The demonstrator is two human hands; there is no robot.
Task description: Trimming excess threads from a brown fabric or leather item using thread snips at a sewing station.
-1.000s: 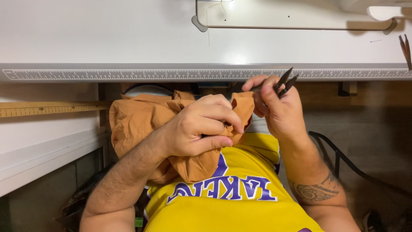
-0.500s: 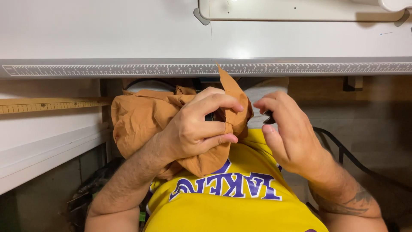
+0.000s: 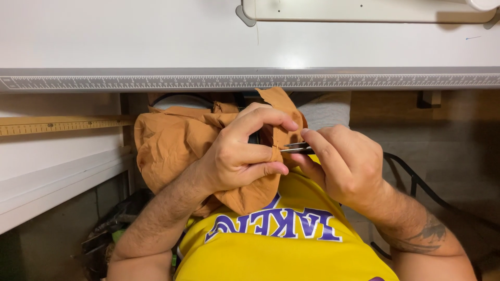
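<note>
Below the white surface [image 3: 156,47], at the person's lap, a bundle of tan cloth [image 3: 172,145] rests against a yellow shirt [image 3: 281,250]. The left hand [image 3: 239,156] wraps over the cloth, its grip pressed together: thumb and forefinger pinch a fold of the fabric, and the other fingers curl around the bunch below. One flap of the cloth stands up above that hand, touching the surface's edge. The right hand [image 3: 344,166] is just beside the left, its grip pinching small metal snips [image 3: 297,149], whose tips point left and meet the pinched fold. Along the surface's front edge runs a grey ruler strip [image 3: 250,81]. A yellow wooden ruler [image 3: 57,125] lies on a lower white shelf to the left. At the top, the base of a white sewing machine [image 3: 364,10] sits on the surface. A black cable [image 3: 416,182] loops behind the right forearm.
</note>
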